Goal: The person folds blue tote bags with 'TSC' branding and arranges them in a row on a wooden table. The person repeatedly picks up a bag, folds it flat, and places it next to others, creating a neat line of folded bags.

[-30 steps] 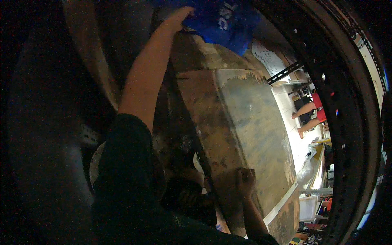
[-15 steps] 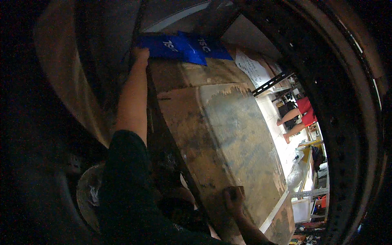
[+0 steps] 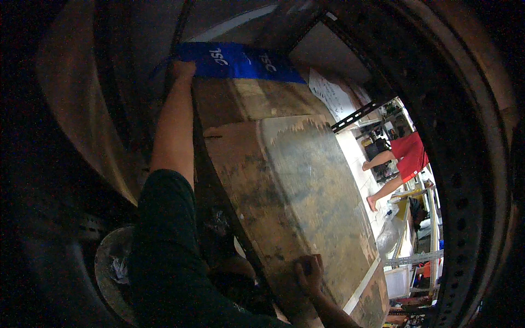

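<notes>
My left hand (image 3: 183, 68) is closed at the left end of a blue plastic sheet (image 3: 238, 63) with white lettering, which lies across the far end of a worn wooden board (image 3: 295, 169). Some blue shows beyond the hand's left side, and its fingertips are partly hidden. Near the board's close end, my right hand (image 3: 309, 276) is curled around a small brown block (image 3: 314, 262) resting on the wood. The exact kind of that block is too dark to tell.
Dark perforated metal posts (image 3: 459, 218) frame the right side. Beyond the board, a person in red shorts (image 3: 407, 153) is on a pale floor (image 3: 358, 169). A white paper with handwriting (image 3: 333, 95) lies at the far right. Shelving (image 3: 415, 258) stands farther off.
The blue sheet now lies as a flatter, straighter strip, its drooping corner gone. My left hand has moved slightly left with it. The person's legs beyond have shifted. My right hand stays on the block.
</notes>
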Demonstrator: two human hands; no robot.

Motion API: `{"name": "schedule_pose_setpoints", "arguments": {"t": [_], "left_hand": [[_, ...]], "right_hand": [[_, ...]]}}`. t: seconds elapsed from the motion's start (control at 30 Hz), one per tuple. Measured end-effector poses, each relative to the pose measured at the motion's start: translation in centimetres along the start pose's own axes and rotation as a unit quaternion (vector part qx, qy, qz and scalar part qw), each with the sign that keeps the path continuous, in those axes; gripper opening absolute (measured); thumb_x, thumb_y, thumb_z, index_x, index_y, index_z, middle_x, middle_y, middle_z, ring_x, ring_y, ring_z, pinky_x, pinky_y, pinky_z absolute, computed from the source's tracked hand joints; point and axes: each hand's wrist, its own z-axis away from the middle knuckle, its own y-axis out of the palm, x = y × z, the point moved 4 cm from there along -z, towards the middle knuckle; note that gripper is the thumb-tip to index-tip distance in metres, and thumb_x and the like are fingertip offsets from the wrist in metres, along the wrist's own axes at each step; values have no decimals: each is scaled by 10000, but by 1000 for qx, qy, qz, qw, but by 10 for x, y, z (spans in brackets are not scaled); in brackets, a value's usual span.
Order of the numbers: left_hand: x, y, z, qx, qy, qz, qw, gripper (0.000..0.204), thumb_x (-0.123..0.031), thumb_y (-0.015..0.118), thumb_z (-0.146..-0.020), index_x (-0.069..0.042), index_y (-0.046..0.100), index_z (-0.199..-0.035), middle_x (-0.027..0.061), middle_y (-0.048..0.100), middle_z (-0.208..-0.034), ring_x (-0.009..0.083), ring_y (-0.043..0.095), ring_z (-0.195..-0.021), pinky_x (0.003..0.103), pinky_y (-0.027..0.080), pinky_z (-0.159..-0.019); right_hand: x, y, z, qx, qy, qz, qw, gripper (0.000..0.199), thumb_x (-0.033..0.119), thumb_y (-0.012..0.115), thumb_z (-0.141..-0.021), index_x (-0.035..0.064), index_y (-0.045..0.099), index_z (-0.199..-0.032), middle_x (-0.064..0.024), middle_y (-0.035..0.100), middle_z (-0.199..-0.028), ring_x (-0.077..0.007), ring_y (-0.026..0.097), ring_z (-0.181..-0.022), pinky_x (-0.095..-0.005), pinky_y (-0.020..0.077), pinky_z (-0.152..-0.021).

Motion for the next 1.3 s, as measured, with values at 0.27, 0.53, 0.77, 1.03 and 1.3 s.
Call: {"name": "schedule_pose_setpoints", "arguments": {"t": [0.27, 0.53, 0.77, 1.03, 1.3], "left_hand": [[39, -10, -66, -62, 69, -77, 993, 562, -363, 665, -710, 6, 582, -1124, 223, 565, -1186, 398, 542, -1097, 454, 433, -947], [-24, 11, 105, -301, 233, 123, 917, 591, -333, 679, -709, -17, 534, -1187, 206, 540, -1215, 372, 522, -1101, 436, 368, -1006], [-72, 20, 205, -117, 304, 296, 898, 567, -290, 671, -730, -13, 511, -1197, 194, 534, -1213, 344, 517, -1092, 425, 369, -998], [-117, -37, 338, 7, 292, 453, 842, 542, -242, 661, -752, -10, 486, -1210, 181, 528, -1210, 311, 510, -1082, 411, 371, -989], [-144, -91, 454, 144, 258, 594, 748, 520, -194, 651, -775, -6, 460, -1222, 168, 521, -1207, 279, 504, -1071, 398, 372, -980]], "right_hand": [[20, -1, -7, 29, -26, -27, 999, 190, 176, 628, -770, 29, 555, -867, -136, 509, -820, -311, 491, -794, -398, 410, -689], [7, -9, 4, 16, 55, 6, 998, 272, 233, 624, -805, 35, 542, -972, -180, 506, -900, -343, 513, -854, -425, 425, -718], [-10, 5, -6, -117, -35, -10, 992, 313, 283, 666, -802, 60, 574, -1002, -149, 549, -914, -297, 552, -857, -399, 464, -708], [148, -200, 188, -215, -423, 179, 862, 292, 272, 745, -753, 111, 622, -963, -85, 617, -870, -201, 605, -730, -342, 492, -586], [109, -466, 434, -503, 256, 430, 705, 451, 251, 643, -733, 27, 603, -1122, -156, 604, -1148, -289, 538, -1103, -390, 384, -959]]}}
